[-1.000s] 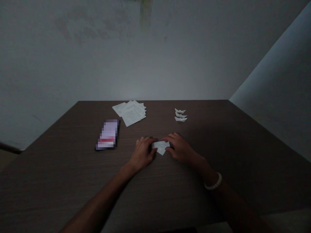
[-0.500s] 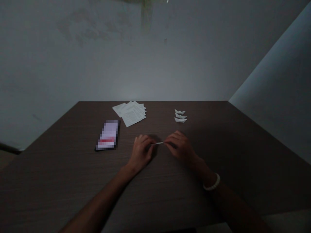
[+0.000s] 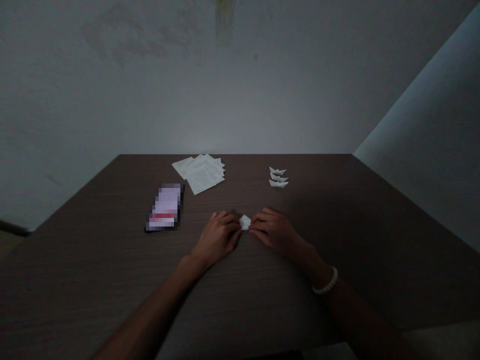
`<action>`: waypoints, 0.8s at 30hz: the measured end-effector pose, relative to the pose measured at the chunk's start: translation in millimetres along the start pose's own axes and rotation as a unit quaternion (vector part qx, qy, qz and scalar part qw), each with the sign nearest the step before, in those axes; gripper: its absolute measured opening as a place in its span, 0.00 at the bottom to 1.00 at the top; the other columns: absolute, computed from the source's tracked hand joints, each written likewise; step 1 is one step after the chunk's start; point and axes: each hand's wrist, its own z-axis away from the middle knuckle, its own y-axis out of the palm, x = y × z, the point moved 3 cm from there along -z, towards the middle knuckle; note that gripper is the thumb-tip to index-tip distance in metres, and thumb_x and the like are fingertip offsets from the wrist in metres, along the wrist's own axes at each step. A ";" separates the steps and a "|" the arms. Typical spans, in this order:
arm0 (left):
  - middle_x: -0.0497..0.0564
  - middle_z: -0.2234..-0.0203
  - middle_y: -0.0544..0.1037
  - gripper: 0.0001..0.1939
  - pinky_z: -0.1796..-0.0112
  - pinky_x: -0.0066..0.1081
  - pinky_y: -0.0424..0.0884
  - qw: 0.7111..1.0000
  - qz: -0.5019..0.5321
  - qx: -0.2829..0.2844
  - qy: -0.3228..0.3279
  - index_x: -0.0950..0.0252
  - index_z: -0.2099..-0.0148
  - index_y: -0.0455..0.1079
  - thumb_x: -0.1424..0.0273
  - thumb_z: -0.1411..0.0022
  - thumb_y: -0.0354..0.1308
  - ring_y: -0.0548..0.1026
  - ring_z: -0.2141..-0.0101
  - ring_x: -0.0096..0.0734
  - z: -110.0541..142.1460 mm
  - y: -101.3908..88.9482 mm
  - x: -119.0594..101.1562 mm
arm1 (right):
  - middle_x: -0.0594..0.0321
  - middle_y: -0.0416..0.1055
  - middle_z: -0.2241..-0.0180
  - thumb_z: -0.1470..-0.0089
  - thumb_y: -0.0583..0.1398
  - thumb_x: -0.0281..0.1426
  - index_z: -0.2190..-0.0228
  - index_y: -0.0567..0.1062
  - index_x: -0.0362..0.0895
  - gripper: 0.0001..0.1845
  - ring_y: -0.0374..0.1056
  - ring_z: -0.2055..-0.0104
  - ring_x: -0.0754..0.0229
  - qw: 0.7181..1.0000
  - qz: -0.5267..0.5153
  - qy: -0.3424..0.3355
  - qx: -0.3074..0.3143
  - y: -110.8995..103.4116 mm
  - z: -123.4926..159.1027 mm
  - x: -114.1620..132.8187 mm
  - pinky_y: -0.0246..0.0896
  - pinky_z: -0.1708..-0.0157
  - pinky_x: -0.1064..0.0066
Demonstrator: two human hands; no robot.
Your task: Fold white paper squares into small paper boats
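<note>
A small folded piece of paper [image 3: 245,223], white with a pointed top, shows between my two hands near the middle of the table. Its left side is pinched by my left hand [image 3: 221,234], whose fingertips cover that edge. On the other side my right hand [image 3: 273,228] grips the right edge, fingers closed and pointing left. A pale beaded bracelet circles my right wrist. Beyond my right hand stand three white paper boats [image 3: 278,177], lined up one behind another.
A fanned stack of printed paper sheets [image 3: 204,172] lies at the back left of the dark wooden table [image 3: 225,310]. Nearer, on the left, is a phone [image 3: 165,207] with a blurred, lit screen. A wall [image 3: 240,100] rises behind the table's far edge.
The folded paper, seen edge-on as a thin strip before, now shows its flat face with a pointed top. My hands have come slightly closer together, both still holding it.
</note>
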 end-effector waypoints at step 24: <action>0.50 0.71 0.78 0.09 0.60 0.38 0.64 0.992 0.118 -0.012 -0.039 0.62 0.67 0.75 0.67 0.37 0.56 0.72 0.65 0.36 -1.1 -6.8 10.3 | 0.61 0.78 0.67 0.43 0.60 0.29 0.66 0.78 0.44 0.05 0.67 0.64 0.60 0.996 -0.078 0.039 -0.009 -6.4 3.2 -2.6 0.60 0.61 0.67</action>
